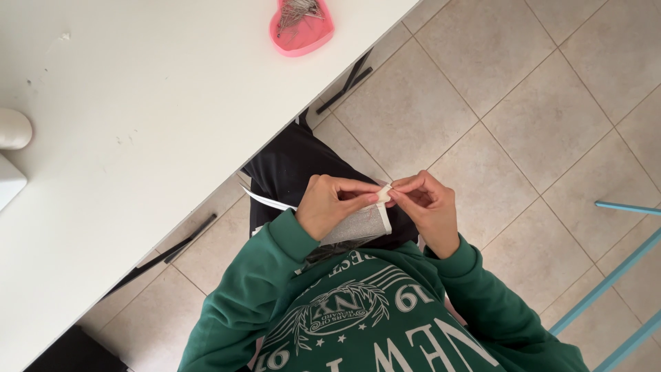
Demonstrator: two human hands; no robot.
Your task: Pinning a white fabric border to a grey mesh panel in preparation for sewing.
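My left hand [334, 204] and my right hand [430, 207] meet over my lap, both pinching the top corner of a small grey fabric piece with white edging [361, 225]. The fingertips of both hands touch at that corner. A white strip [265, 200] trails from the fabric to the left, under my left wrist. I wear a green sweatshirt [358, 317] and dark trousers [296, 165]. Whether a needle or pin is between my fingers is too small to tell.
A white table [138, 117] fills the upper left, its edge running diagonally just above my knees. A pink heart-shaped dish of pins [301, 24] sits on it near that edge. White rounded objects [12, 151] lie at far left. Blue metal bars [620, 262] stand at right on the tiled floor [523, 103].
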